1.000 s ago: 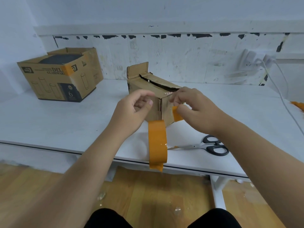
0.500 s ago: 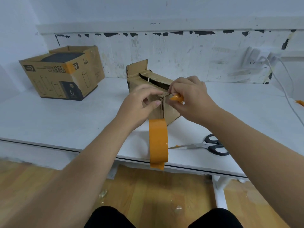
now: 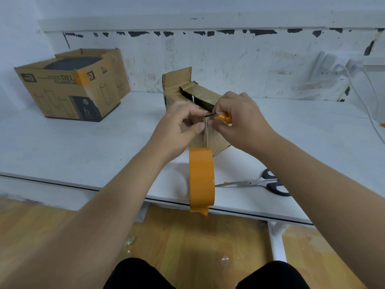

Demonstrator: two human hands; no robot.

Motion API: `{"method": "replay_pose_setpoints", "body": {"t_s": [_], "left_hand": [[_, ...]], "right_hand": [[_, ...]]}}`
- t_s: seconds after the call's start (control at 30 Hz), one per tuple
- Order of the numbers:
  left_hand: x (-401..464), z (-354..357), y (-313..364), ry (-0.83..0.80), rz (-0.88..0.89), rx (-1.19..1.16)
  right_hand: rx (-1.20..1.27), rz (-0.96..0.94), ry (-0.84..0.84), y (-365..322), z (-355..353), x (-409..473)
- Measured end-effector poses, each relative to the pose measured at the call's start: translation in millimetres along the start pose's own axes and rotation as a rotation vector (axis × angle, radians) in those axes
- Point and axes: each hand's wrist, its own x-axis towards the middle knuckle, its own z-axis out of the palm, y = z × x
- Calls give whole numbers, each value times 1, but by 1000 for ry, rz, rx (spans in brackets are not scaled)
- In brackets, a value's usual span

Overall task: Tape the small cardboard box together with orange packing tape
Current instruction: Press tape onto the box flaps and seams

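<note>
A small brown cardboard box (image 3: 216, 140) stands on the white table (image 3: 73, 147), one corner toward me and a flap raised at its back. My left hand (image 3: 179, 126) grips the box's near top corner from the left, thumb on the side panel. My right hand (image 3: 239, 119) pinches a short piece of orange tape (image 3: 224, 118) against the same corner from the right. A roll of orange packing tape (image 3: 201, 178) stands on edge at the table's front, just below the box, with a loose end hanging over the edge.
Scissors (image 3: 264, 183) with black handles lie at the front right of the table. A larger printed glassware carton (image 3: 73, 86) sits at the back left. White cables (image 3: 362, 97) run down the wall at the right. Wooden floor lies below the table edge.
My right hand has lifted the orange tape piece from the box's lower side up to its top near corner. My left hand stayed on the box. The tape roll has not moved.
</note>
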Motion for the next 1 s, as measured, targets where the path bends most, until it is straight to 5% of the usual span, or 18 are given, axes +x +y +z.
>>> {"method": "replay_pose_setpoints", "body": {"t_s": [1.0], "left_hand": [[-4, -1, -3, -60, 38, -7]], "right_hand": [[-64, -27, -29, -3, -6, -2]]}}
